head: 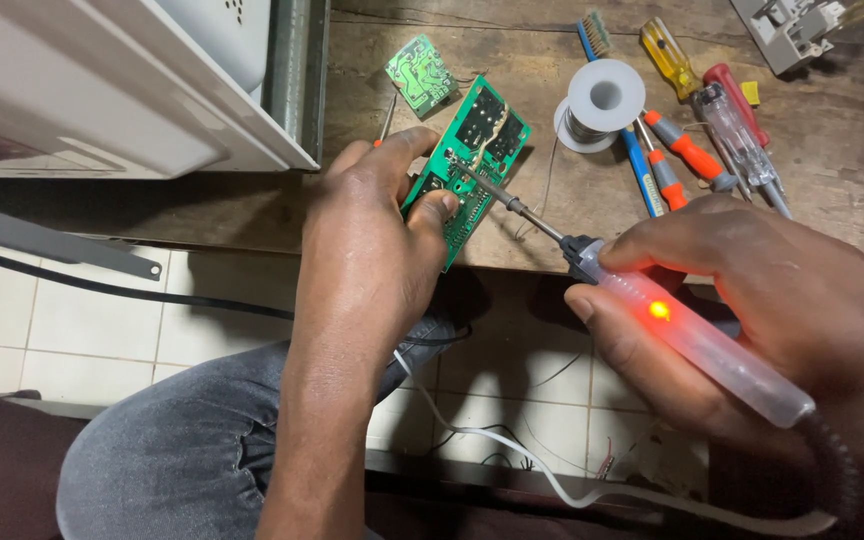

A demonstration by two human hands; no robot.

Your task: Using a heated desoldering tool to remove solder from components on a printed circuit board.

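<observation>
My left hand grips a green circuit board by its lower left edge, thumb on its face, holding it tilted over the wooden bench. My right hand holds a soldering iron with a clear handle and a glowing red light. The iron's thin metal tip touches the middle of the board. A dark ribbed cord runs from the handle's rear under my right wrist.
A second small green board lies further back. A solder spool, several screwdrivers and a blue-handled brush lie at the right. A white appliance casing stands at the left. Cables hang over the tiled floor.
</observation>
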